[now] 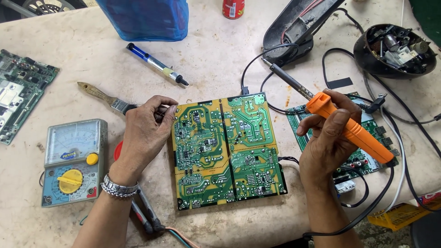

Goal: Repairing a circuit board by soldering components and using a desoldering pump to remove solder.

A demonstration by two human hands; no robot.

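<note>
Your bench: a pale, stained worktable.
You see its worn, blotchy top filling nearly the whole view under even light, with dark floor showing only past the far corners.

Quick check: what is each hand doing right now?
Left hand: rests at the left edge of the circuit board, fingers curled; grip unclear.
Right hand: closed around the orange soldering iron.

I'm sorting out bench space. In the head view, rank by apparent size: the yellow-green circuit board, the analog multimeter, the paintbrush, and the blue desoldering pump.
1. Yellow-green circuit board, steadied by the left hand.
2. Analog multimeter.
3 and 4. Paintbrush and blue desoldering pump: they look alike in length, so I won't rank them.
</note>
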